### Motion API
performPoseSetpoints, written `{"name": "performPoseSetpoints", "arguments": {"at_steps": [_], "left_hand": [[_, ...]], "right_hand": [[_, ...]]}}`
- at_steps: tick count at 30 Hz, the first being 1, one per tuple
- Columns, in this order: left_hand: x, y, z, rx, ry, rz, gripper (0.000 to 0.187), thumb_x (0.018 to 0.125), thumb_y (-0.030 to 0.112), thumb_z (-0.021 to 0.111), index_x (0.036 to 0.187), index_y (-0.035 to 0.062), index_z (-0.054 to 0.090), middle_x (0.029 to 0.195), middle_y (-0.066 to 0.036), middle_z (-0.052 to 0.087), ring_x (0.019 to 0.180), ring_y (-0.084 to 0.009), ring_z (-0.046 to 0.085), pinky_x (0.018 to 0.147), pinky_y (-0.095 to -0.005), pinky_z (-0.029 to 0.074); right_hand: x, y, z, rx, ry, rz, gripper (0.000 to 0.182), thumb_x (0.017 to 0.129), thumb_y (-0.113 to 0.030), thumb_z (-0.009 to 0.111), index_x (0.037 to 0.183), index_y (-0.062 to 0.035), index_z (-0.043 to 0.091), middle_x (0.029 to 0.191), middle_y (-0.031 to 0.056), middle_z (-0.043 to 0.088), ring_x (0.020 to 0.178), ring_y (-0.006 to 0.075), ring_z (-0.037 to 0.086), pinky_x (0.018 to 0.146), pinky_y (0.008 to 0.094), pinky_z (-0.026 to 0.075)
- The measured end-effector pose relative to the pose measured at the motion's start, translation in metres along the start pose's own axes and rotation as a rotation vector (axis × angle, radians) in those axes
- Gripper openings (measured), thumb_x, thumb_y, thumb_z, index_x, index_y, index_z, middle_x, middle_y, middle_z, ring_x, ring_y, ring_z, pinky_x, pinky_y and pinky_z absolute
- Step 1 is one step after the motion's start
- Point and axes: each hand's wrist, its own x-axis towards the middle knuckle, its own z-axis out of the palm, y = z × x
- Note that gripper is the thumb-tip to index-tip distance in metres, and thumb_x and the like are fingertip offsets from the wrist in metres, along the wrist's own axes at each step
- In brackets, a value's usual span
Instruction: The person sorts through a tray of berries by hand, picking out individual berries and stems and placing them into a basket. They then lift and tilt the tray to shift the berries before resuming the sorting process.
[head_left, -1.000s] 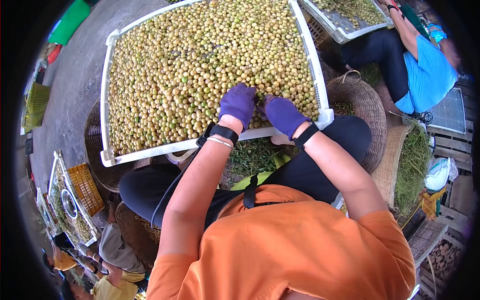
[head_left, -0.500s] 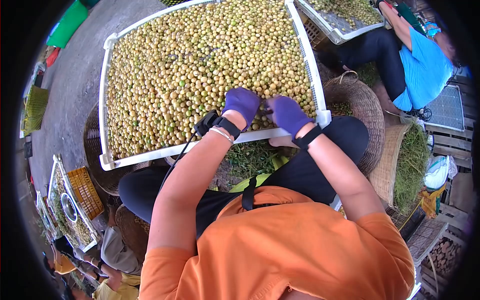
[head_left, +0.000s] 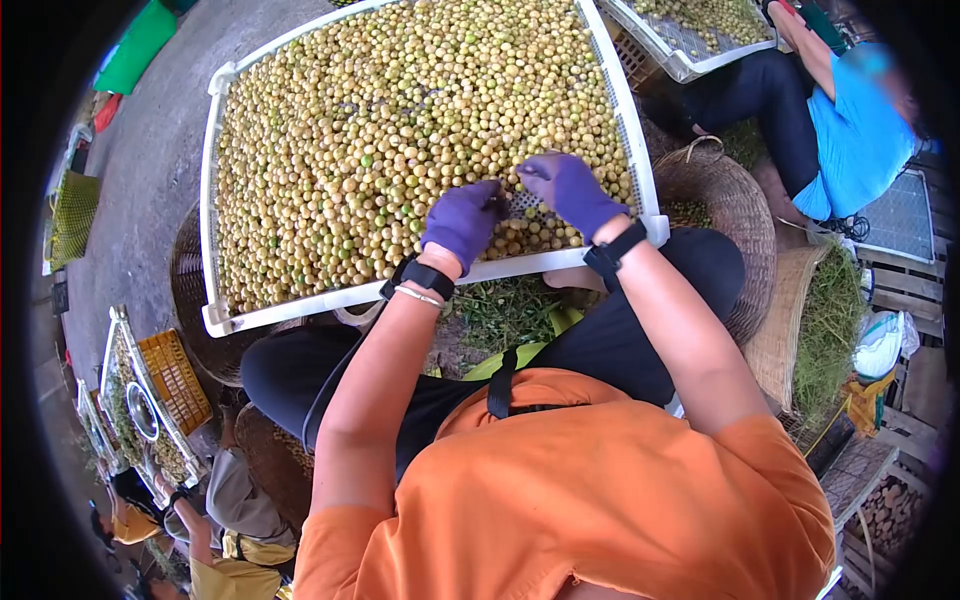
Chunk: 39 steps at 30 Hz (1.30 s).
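Small round yellow-green fruits [head_left: 400, 150] fill the white plastic mesh tray [head_left: 209, 200] at the upper centre of the frame. Watching remotely, I see the purple-gloved left hand [head_left: 466, 222] at the tray's near side, fingers curled; the purple-gloved right hand [head_left: 572, 193] has bent fingers. I cannot tell whether either grips a fruit. Half a second ago the hands nearly met; now they stand farther apart, the right higher in the frame, and a pale mesh patch [head_left: 521, 204] shows between them. I judge fruit there has been pushed aside. Farther off, a brown woven basket [head_left: 745, 225] lies right of the tray, then a person in light blue [head_left: 862, 140] at upper right.
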Motion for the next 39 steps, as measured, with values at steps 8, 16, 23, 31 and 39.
{"name": "performPoseSetpoints", "arguments": {"at_steps": [8, 16, 23, 31, 39], "left_hand": [[-0.018, -0.015, -0.038, -1.116, -0.181, -0.286, 0.025, 0.092, 0.017, 0.055, 0.114, 0.0057, 0.056, 0.103, -0.011, 0.066, 0.087, -0.0183, 0.064, 0.078, -0.029, 0.051], [-0.025, -0.027, -0.046, -1.516, -0.245, -0.38, 0.008, 0.091, 0.018, 0.053, 0.097, 0.0119, 0.053, 0.091, -0.005, 0.06, 0.078, -0.0161, 0.06, 0.069, -0.028, 0.049], [-0.009, -0.01, -0.016, -0.304, -0.286, -0.253, 0.027, 0.089, 0.025, 0.052, 0.1, 0.0053, 0.065, 0.092, -0.016, 0.068, 0.084, -0.0264, 0.066, 0.075, -0.0348, 0.051], [-0.014, -0.002, 0.0, -0.37, -0.377, -0.034, 0.027, 0.089, 0.027, 0.053, 0.103, 0.0086, 0.066, 0.081, -0.007, 0.06, 0.073, -0.0195, 0.057, 0.066, -0.0297, 0.046], [-0.042, 0.007, -0.044, -1.021, -0.305, -0.411, 0.022, 0.091, 0.024, 0.053, 0.099, 0.0066, 0.064, 0.072, 0.004, 0.052, 0.058, -0.005, 0.048, 0.053, -0.0191, 0.038]], "right_hand": [[0.003, -0.009, 0.016, -0.506, -0.226, -0.154, 0.016, 0.082, -0.019, 0.061, 0.087, -0.0041, 0.064, 0.091, 0.0192, 0.065, 0.085, 0.0357, 0.064, 0.076, 0.0446, 0.05], [-0.008, -0.019, -0.039, 0.76, -0.277, 0.384, 0.026, 0.091, -0.02, 0.057, 0.113, -0.0074, 0.06, 0.086, 0.0088, 0.065, 0.076, 0.016, 0.064, 0.062, 0.029, 0.054], [-0.041, -0.002, -0.116, 0.872, -0.056, 0.387, 0.025, 0.093, -0.024, 0.055, 0.102, -0.0027, 0.064, 0.086, 0.0085, 0.064, 0.07, 0.0165, 0.063, 0.055, 0.0282, 0.05], [-0.06, 0.001, -0.073, -0.864, -0.325, 0.158, 0.015, 0.078, -0.019, 0.06, 0.082, -0.01, 0.071, 0.081, 0.0106, 0.069, 0.077, 0.0275, 0.068, 0.063, 0.043, 0.053], [-0.041, 0.007, -0.077, -0.754, -0.409, 0.269, 0.018, 0.079, -0.021, 0.06, 0.086, -0.0094, 0.071, 0.086, 0.0134, 0.07, 0.077, 0.0306, 0.068, 0.068, 0.0403, 0.054]]}}
